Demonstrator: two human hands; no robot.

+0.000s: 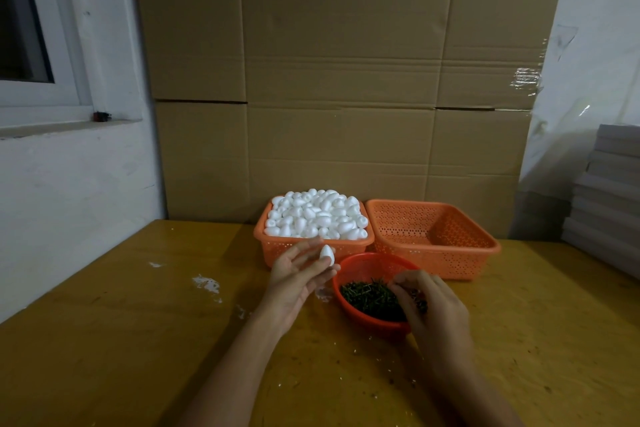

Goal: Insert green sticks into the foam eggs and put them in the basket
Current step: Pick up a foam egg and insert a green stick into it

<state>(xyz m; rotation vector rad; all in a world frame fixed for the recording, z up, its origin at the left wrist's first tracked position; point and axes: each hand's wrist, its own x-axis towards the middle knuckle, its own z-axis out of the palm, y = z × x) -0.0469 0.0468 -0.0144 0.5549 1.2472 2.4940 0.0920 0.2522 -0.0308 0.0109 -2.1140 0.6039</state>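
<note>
My left hand [298, 279] pinches a white foam egg [327, 254] between thumb and fingertips, just in front of the orange basket [277, 250] heaped with foam eggs [317, 215]. My right hand [427, 305] reaches into the round red bowl [372, 262] of green sticks [369, 296], its fingers curled down among the sticks. Whether it holds a stick is hidden by the fingers. An orange basket [460, 262] with nothing in it stands to the right of the full one.
Everything sits on a yellow wooden table [138, 340] with white foam crumbs [207, 284] left of my hands. Flat cardboard sheets [339, 80] lean against the wall behind the baskets. A stack of grey boards [609, 204] stands at the right edge.
</note>
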